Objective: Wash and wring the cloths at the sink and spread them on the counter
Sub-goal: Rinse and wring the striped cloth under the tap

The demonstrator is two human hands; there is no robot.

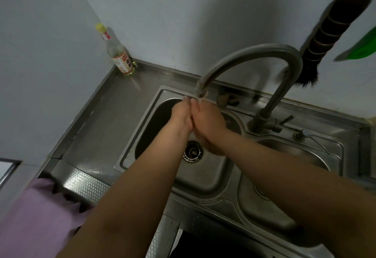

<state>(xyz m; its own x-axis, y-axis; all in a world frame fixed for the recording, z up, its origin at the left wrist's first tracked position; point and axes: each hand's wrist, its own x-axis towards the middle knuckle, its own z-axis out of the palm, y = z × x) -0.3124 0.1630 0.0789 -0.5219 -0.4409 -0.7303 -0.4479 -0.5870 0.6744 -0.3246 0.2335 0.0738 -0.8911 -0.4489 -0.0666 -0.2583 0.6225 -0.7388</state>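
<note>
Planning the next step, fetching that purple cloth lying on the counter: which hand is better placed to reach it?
Left. The left hand is on the side of the purple cloth, which lies at the lower left on the steel counter; the right hand would have to cross over.

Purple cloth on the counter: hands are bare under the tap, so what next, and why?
Probably reach the left hand to the purple cloth at the steel counter's near-left edge. Both it and the right hand are pressed together, empty, under the curved steel tap; the steel sink basin holds no cloth.
</note>
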